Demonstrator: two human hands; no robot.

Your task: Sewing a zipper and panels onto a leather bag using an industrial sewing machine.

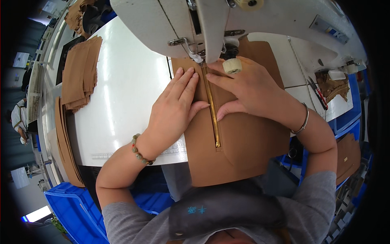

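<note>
A brown leather-like panel lies under the head of a white sewing machine, its near edge hanging over the table front toward me. A gold-toothed zipper runs down its middle, with the pull at the near end. My left hand rests on the panel left of the zipper, fingers stretched toward the needle area and thumb beside the teeth. To the right of the zipper, my right hand presses on the panel with fingers spread, fingertips close to the presser foot. The needle point itself is hidden.
Stacked brown pieces lie on the white table at left, with more brown panels at its edge. Red-handled scissors and scraps sit at right. Blue bins stand below left; others are at right.
</note>
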